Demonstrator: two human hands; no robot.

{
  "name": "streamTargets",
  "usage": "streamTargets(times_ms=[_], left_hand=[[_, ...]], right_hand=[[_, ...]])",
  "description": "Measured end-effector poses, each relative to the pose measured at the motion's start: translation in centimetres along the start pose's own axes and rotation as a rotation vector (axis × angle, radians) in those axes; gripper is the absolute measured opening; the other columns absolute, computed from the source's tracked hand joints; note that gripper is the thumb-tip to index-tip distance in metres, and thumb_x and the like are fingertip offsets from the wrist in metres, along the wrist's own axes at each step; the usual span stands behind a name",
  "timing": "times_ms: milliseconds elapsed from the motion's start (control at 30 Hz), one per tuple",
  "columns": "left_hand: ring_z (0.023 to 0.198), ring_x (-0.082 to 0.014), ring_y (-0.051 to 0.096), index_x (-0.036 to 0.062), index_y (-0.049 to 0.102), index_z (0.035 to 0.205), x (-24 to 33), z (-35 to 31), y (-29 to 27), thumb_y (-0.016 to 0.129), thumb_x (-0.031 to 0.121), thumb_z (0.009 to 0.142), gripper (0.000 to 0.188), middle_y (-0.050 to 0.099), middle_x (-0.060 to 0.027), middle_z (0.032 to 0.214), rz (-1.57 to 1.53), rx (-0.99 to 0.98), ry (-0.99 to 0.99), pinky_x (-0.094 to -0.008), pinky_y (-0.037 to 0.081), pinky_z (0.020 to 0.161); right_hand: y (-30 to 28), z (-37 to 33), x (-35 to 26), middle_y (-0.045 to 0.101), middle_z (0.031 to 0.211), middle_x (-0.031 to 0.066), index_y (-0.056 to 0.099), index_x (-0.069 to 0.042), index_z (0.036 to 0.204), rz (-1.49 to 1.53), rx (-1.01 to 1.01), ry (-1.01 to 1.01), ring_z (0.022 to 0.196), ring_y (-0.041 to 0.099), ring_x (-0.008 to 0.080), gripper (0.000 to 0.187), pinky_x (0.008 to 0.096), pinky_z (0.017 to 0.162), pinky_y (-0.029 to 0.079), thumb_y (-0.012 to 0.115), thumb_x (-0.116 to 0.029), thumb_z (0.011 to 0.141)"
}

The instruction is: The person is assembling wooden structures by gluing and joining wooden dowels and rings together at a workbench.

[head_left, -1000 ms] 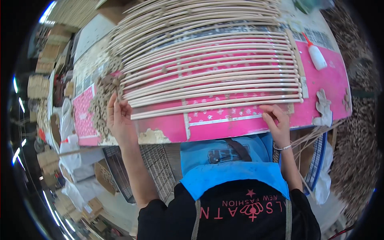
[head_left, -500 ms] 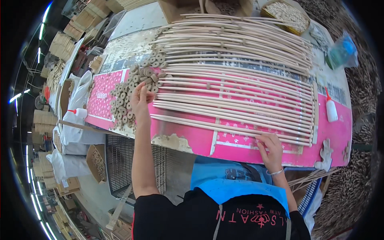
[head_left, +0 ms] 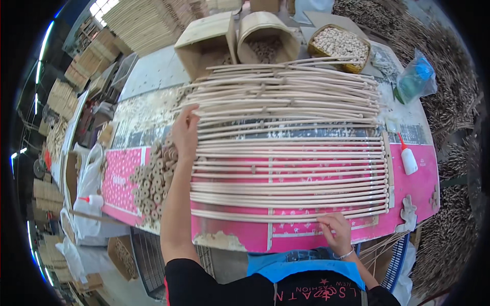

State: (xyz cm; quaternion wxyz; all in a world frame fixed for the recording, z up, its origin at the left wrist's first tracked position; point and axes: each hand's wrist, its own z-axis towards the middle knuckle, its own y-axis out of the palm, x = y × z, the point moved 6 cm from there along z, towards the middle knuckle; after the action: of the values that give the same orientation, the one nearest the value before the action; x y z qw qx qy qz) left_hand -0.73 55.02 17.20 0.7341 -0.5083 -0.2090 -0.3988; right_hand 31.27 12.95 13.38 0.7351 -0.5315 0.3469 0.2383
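Long pale wooden rods (head_left: 296, 174) lie side by side across the table, with small round knobs at their right ends. My right hand (head_left: 337, 234) is at the near edge, closed with its fingertips on the nearest rod (head_left: 245, 218). Stretched far out, my left hand (head_left: 185, 135) is at the left ends of the farther rods (head_left: 286, 92). Its fingers look apart, and I see nothing held in them, though they are slightly blurred. Below it, beside my forearm, is a pile of greyish-brown rings with centre holes (head_left: 153, 181); the forearm hides part of it.
A wooden strip (head_left: 388, 163) stands along the rods' knobbed ends. Red-tipped white glue bottles lie right (head_left: 408, 159) and left (head_left: 93, 200). At the back are a wooden box (head_left: 204, 38), a round tub (head_left: 268, 30) and a basket of pale beads (head_left: 341, 46). A bagged bottle (head_left: 416, 79) stands far right.
My left hand has moved from the ring pile to the left ends of the farther rods. My right hand stays at the nearest rod. The view has shifted, showing more beyond the table.
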Motion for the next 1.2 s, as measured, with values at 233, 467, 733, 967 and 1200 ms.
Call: streamTargets(times_ms=[233,467,733,967,1200], left_hand=[[0.079,-0.0257,0.073,0.0123,0.068,0.131,9.1,14.5,18.1,0.059,0.007,0.099,0.034,0.074,-0.0093,0.085,0.035,-0.163,0.331,-0.0422,0.055,0.073],[0.156,-0.0413,0.030,0.0201,0.028,0.167,4.2,27.9,36.1,0.071,0.056,0.091,0.095,0.025,-0.0228,0.171,0.180,-0.525,0.144,-0.0484,0.032,0.126],[0.158,-0.0518,0.015,0.0342,0.020,0.169,1.7,30.7,42.1,0.053,0.085,0.086,0.103,0.019,-0.0227,0.173,0.564,-0.394,0.126,-0.0656,0.012,0.126],[0.151,-0.0449,0.030,0.0330,0.046,0.155,3.4,28.3,39.9,0.070,0.072,0.083,0.085,0.040,-0.0158,0.159,0.555,-0.377,0.199,-0.0733,0.034,0.111],[0.153,-0.0471,0.029,0.0309,0.043,0.155,4.7,25.7,39.0,0.071,0.075,0.081,0.090,0.037,-0.0156,0.162,0.539,-0.507,0.246,-0.0668,0.029,0.120]], right_hand=[[-1.4,2.1,-0.7,0.071,0.093,0.0121,0.078,-0.004,0.104,0.016,0.109,0.157,0.084,0.068,0.0261,0.022,0.0343,0.072,0.052,0.071,0.005,0.085],[-3.8,3.9,-0.3,0.073,0.091,0.0127,0.078,-0.001,0.100,-0.016,0.291,0.361,0.083,0.070,0.0270,0.018,0.0333,0.073,0.054,0.072,0.007,0.086],[-3.6,5.0,1.0,0.074,0.099,0.0157,0.075,0.001,0.108,-0.045,0.244,0.476,0.092,0.071,0.0296,0.015,0.0355,0.082,0.054,0.070,0.005,0.095],[-2.3,5.9,1.1,0.075,0.098,0.0159,0.074,0.003,0.108,-0.014,0.128,0.487,0.091,0.071,0.0278,0.013,0.0341,0.082,0.054,0.069,0.001,0.097],[-2.0,5.7,1.6,0.075,0.104,0.0146,0.075,0.001,0.113,0.048,0.110,0.500,0.094,0.071,0.0287,0.016,0.0339,0.085,0.055,0.070,-0.004,0.098]])
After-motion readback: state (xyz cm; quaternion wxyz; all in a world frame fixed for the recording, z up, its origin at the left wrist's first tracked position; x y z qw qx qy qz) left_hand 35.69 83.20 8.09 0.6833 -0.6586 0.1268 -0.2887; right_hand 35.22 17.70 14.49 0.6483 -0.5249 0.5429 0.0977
